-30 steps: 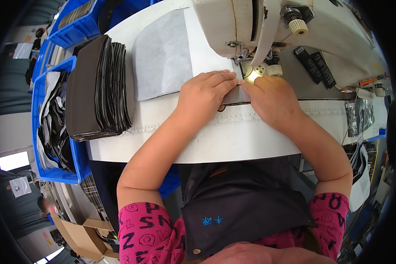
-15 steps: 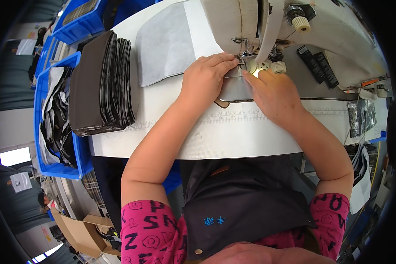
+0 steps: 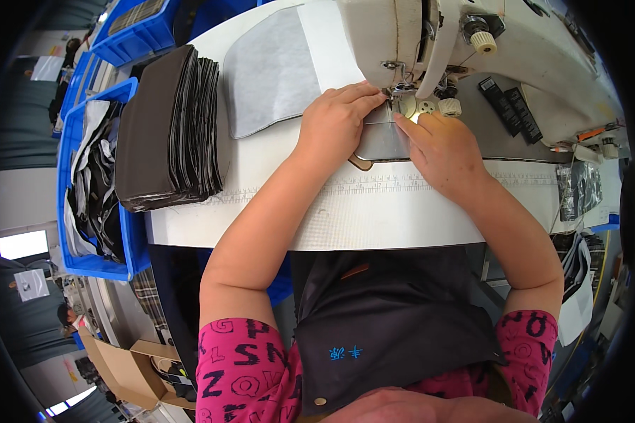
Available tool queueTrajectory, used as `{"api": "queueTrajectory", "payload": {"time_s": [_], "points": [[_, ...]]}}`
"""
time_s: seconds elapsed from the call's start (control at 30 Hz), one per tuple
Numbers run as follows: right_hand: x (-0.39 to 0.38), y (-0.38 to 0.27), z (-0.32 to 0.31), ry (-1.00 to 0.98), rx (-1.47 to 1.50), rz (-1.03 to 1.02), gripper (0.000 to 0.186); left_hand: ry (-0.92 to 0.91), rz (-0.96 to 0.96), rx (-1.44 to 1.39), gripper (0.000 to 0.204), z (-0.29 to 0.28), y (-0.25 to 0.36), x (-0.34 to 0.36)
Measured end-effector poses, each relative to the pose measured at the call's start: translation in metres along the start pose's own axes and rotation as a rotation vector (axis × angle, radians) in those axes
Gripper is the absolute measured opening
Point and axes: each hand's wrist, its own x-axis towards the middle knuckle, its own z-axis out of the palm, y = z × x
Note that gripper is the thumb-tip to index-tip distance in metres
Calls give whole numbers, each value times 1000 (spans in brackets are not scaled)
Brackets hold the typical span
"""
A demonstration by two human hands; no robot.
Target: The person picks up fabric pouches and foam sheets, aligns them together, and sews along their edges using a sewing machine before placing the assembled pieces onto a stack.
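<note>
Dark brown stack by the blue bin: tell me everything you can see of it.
The dark brown stack is a pile of many thin pieces with rounded corners, looking like fabric or leather. Its broad face is smooth; along its right side, uneven brown, black and greyish edges show, with loose threads near the lower corner. It rests at the left end of the white table, between the blue bin and a pale grey panel; contact with the bin is unclear.

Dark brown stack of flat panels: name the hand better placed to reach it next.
Left hand, most likely: it is nearer the stack, while the right hand is farther across. Both are at the flat grey piece.
</note>
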Motion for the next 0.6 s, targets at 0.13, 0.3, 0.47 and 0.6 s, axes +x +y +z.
{"api": "queueTrajectory", "payload": {"time_s": [0.13,0.3,0.47,0.6], "points": [[0,0,1,10,14,3,40,9,7,2,38,0,0,0],[1,-2,-1,2,20,13,41,5,41,-29,39,-2,1,-2],[3,-5,-3,60,2,-1,30,18,42,-34,39,-2,0,0],[3,-4,-3,48,-7,4,31,-10,31,-26,43,-4,2,1]]}}
